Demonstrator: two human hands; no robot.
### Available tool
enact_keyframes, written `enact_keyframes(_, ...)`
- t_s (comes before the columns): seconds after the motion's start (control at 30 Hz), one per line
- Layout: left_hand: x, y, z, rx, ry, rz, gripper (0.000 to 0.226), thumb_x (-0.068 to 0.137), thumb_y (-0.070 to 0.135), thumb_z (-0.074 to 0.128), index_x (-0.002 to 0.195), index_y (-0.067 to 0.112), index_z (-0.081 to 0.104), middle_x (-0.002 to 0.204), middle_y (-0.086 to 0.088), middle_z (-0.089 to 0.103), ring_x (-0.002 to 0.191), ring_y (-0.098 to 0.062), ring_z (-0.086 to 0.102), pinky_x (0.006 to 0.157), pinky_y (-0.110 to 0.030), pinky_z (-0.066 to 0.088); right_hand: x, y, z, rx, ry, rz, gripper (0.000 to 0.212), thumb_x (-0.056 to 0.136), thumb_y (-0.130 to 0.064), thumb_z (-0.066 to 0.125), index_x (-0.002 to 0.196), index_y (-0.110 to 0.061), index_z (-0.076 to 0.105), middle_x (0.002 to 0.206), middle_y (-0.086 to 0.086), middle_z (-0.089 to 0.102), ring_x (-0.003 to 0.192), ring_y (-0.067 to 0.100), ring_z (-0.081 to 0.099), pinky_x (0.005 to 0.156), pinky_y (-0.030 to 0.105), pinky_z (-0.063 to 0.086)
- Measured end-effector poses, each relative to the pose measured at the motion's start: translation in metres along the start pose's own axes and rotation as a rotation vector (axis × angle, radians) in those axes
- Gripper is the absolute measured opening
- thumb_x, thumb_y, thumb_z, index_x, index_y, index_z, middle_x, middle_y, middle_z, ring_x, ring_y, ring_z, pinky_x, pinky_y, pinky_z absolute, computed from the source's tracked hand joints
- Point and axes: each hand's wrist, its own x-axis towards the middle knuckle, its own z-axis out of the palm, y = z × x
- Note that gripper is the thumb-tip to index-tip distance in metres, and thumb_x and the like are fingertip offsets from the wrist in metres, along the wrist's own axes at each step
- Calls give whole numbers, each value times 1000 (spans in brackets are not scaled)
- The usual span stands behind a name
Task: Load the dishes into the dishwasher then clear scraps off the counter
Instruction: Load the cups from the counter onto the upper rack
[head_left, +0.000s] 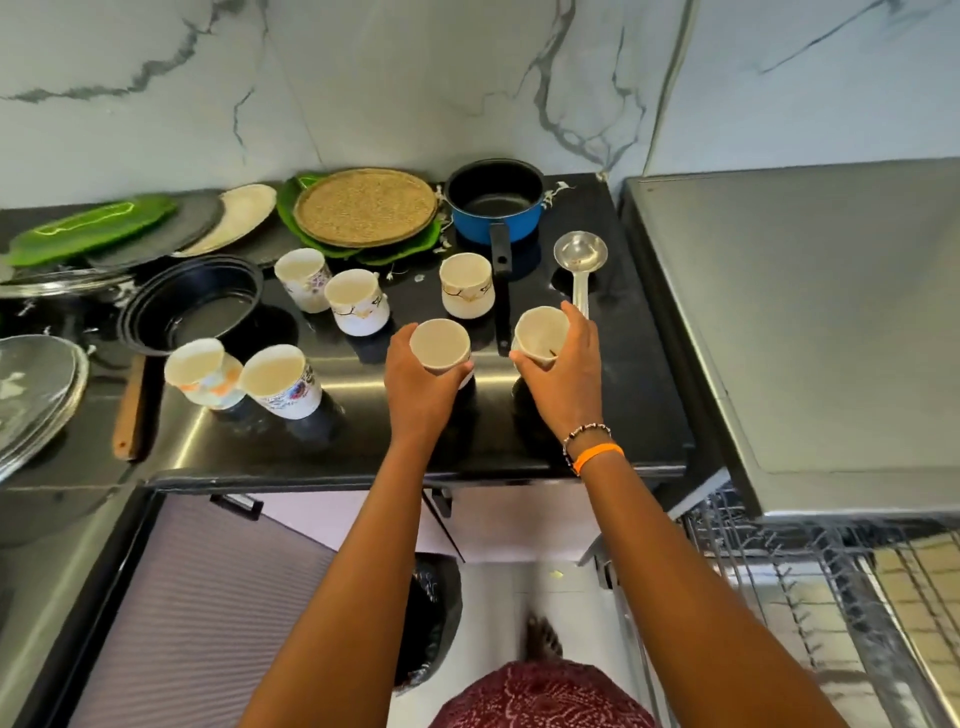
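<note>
While both arms reach over the black counter (597, 415), the left hand (421, 384) curls around one white cup (440, 345) and the right hand (563, 364) grips another cup (540, 332), both just in front of the blue saucepan (493, 208), whose handle points between them.

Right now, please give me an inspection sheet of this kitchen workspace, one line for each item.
Surface: black counter, glossy, small white scraps near the pot.
Job's things: seven cups; five stand free, such as one cup; blue pot; ladle; black bowl.
Clutter: woven mat on green leaves, plates at left, wooden handle.
Hands: left hand grips a cup; right hand grips another cup.
Cables: nothing seen.
Surroundings: marble wall, dishwasher rack pulled out at lower right.
</note>
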Motion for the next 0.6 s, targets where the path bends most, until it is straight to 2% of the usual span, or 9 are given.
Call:
enact_keyframes(0.13,-31,11,-6,-66,21,60,69,70,24,81,127,14,44,124,-2,53,111,-12,49,91,-19,37,-30,-9,-23,10,71,-9,79,76,-21,75,141,-12,31,135,9,40,124,22,42,99,25,38)
enact_keyframes(0.27,-74,22,-7,-100,-36,157,72,70,28,81,130,13,44,121,0,54,108,-9,50,88,-16,40,-80,-9,-52,19,149,0,78,75,-21,75,140,-13,32,134,8,41,122,18,42,96,20,35)
enact_keyframes(0.37,-117,32,1,-108,-132,218,69,72,28,79,130,13,45,114,8,51,103,-4,48,87,-13,41,-128,3,-78,6,246,47,79,76,-21,75,141,-13,31,136,8,41,123,13,39,97,16,31)
enact_keyframes(0.47,-159,41,19,-124,-241,271,53,71,32,79,117,23,53,105,16,54,95,-3,53,85,-18,45,-177,20,-107,-49,328,112,81,77,-19,74,142,-10,28,139,11,37,126,16,35,97,10,24)
enact_keyframes(0.6,-214,45,55,-61,-489,315,60,65,39,80,118,24,55,115,10,59,103,-5,54,88,-20,45,-231,58,-155,-203,422,232,79,78,-24,72,142,-9,29,138,14,38,126,27,34,97,17,22)
